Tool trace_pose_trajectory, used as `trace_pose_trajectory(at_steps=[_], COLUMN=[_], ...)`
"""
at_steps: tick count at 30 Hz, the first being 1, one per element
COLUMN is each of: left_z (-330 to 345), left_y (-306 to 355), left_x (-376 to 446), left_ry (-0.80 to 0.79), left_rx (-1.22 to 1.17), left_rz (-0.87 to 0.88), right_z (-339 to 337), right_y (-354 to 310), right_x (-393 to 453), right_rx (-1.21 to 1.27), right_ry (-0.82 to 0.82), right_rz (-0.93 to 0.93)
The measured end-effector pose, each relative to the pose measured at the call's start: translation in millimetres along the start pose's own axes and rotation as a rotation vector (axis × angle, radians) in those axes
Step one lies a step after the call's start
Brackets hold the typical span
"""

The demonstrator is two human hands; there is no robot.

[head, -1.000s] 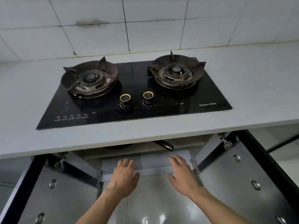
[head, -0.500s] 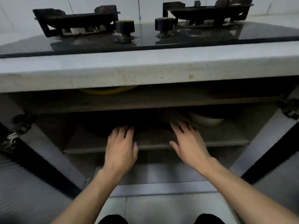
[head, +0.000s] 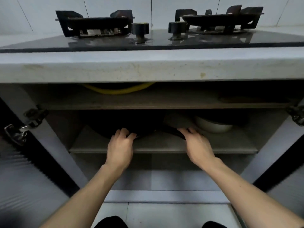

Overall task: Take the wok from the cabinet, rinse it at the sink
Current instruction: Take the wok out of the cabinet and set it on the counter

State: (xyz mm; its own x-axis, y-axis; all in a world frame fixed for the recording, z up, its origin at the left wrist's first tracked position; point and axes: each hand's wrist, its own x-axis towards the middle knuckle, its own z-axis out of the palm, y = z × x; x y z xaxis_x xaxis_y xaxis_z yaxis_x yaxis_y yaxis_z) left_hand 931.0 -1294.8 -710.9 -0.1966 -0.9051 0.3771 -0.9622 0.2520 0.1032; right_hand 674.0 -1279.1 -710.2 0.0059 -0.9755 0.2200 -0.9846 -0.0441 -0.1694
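Both hands have reached in, left hand [head: 120, 146] gripping the wok [head: 125, 127] rim, right hand [head: 196, 144] its handle [head: 174, 131].

black wok [head: 125, 127] on a grey shelf [head: 161, 145], a white bowl [head: 213, 126] at the right, a yellow hose [head: 118, 91] above, glossy black stove [head: 148, 41] on the speckled grey-white tabletop [head: 148, 69], pale wall tiles [head: 197, 5].
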Motion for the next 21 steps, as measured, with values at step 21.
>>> trace_pose_trajectory(at_steps=[21], left_z=[-15.6], left_y=[26.2], left_x=[-75.2], left_ry=[0.12], left_rx=[-0.092], left_rz=[0.159], right_z=[-20.4], right_y=[20.2], right_x=[-84.9], right_rx=[-0.121], right_ry=[-0.028], right_rz=[-0.039])
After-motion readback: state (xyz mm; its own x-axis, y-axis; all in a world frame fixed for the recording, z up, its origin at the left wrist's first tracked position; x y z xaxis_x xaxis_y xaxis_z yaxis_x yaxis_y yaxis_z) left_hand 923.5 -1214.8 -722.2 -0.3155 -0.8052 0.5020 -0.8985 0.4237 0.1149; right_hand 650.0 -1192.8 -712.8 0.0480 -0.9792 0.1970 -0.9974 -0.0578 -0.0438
